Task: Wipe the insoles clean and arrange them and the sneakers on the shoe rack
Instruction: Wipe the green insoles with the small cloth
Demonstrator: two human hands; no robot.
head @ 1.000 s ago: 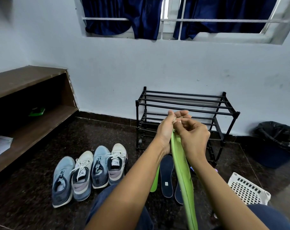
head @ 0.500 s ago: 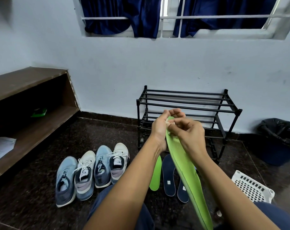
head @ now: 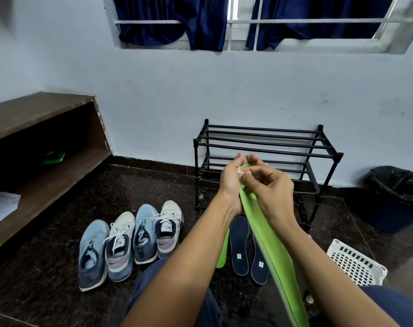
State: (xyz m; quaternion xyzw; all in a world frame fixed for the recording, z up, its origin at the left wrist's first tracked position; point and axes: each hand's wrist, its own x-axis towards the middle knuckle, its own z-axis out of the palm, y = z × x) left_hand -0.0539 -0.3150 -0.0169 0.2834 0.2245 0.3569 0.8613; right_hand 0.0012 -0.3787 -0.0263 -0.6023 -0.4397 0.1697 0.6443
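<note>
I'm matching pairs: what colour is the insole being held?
Bright green; the insole shows best in the head view.

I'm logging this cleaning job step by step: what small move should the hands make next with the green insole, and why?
Probably draw the right hand down the green insole toward its lower end. It pinches a small white wipe against the insole's upper end, which the left hand grips, and most of the insole's length lies below the wipe.
</note>
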